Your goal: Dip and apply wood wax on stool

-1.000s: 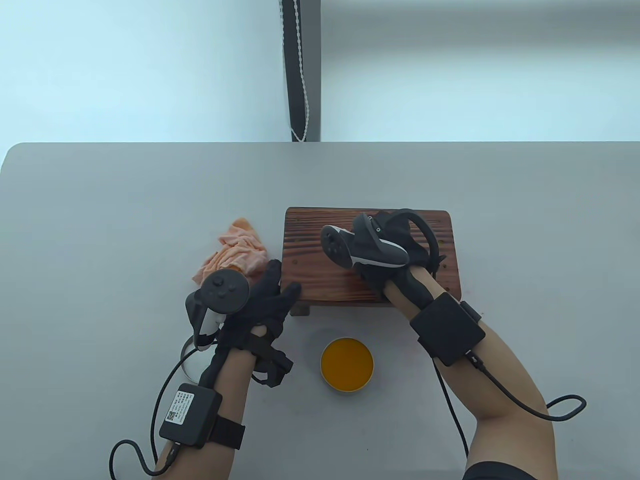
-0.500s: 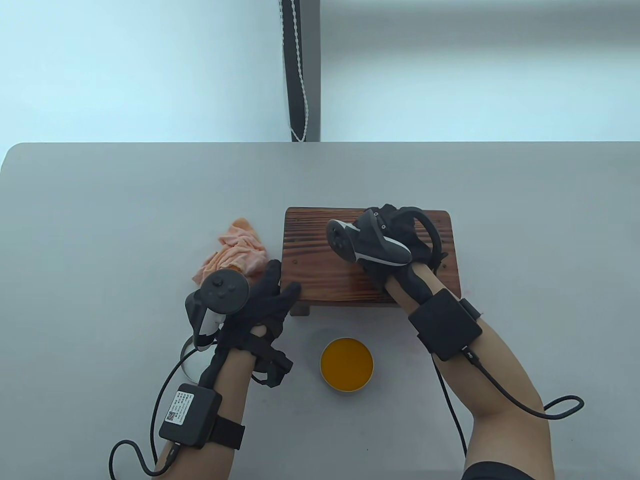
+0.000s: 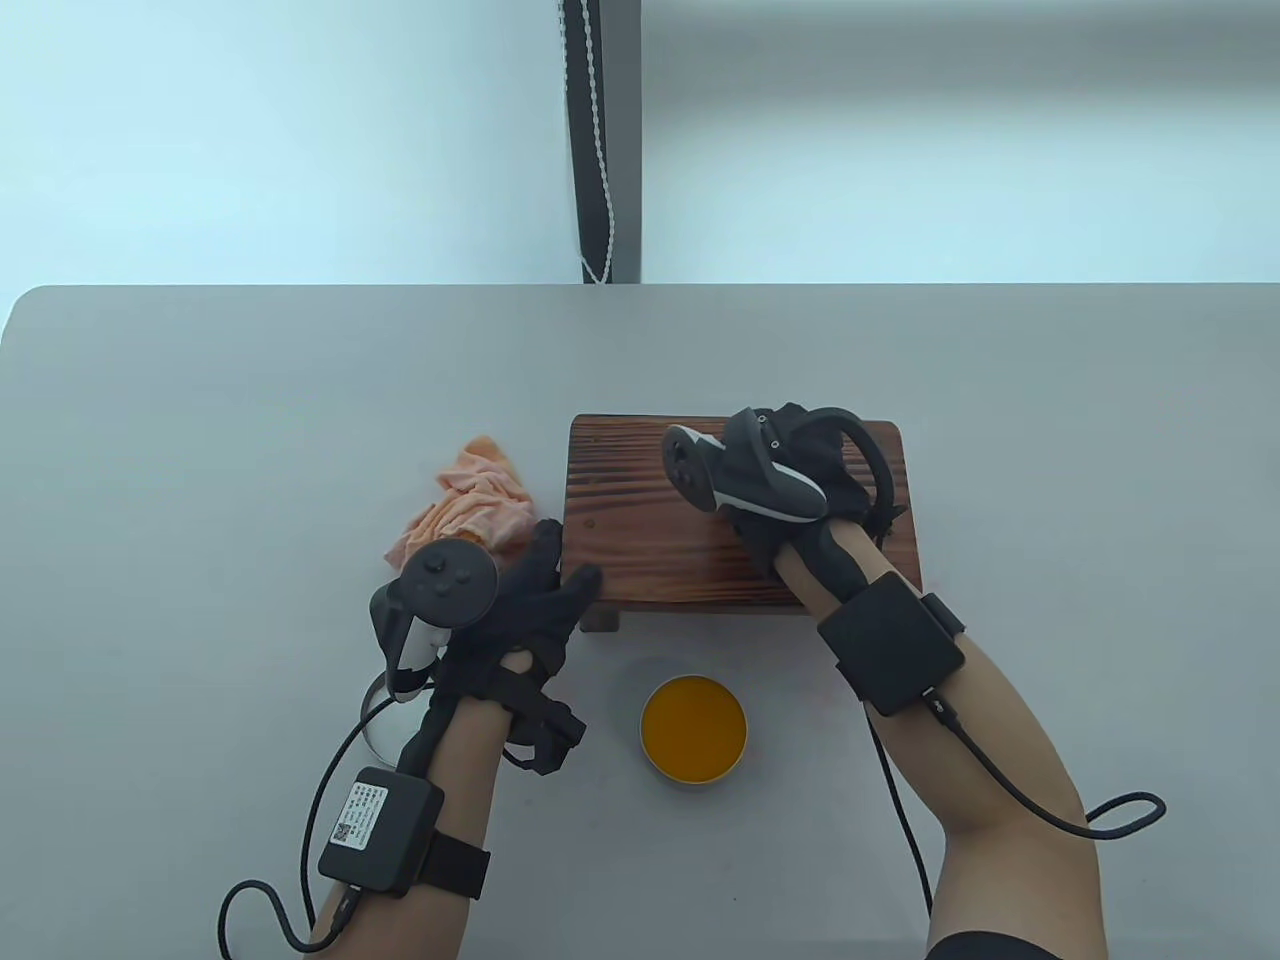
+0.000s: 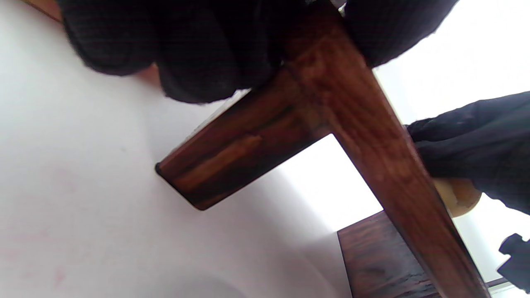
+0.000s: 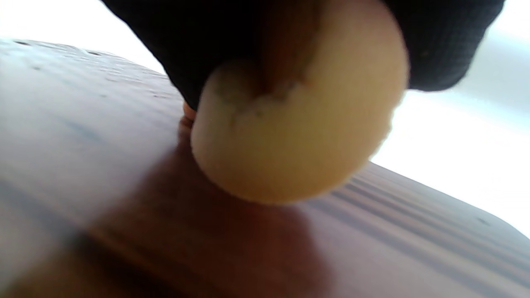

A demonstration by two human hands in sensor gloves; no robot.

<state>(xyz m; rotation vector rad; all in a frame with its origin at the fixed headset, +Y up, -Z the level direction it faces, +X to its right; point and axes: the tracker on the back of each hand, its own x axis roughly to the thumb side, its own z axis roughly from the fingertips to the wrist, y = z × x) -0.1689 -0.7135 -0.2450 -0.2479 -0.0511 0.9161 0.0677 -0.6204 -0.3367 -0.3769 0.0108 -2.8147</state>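
My right hand (image 3: pixel 800 480) is gripping a round, pale yellow sponge pad (image 5: pixel 298 136), fingers curled over its top, and I am pressing its flat face down onto the far right part of the stool's top; in the right wrist view the pad is touching the wood, with a dim reflection under it. My left hand (image 3: pixel 520 610) is bracing the stool (image 3: pixel 640 520) at its near left corner, fingers wrapped over the left edge and thumb lying on the top board (the left wrist view is showing the fingers curled round the corner just above one leg). The stool is a low, dark brown one with strong grain, standing on the grey table (image 3: pixel 200 420) a little right of centre. Just in front of it, between my two forearms, the open tin of orange-yellow wax (image 3: pixel 695 730) is sitting apart from the stool. A crumpled peach cloth (image 3: pixel 465 500) is lying just beside the stool's left edge, beyond my left hand
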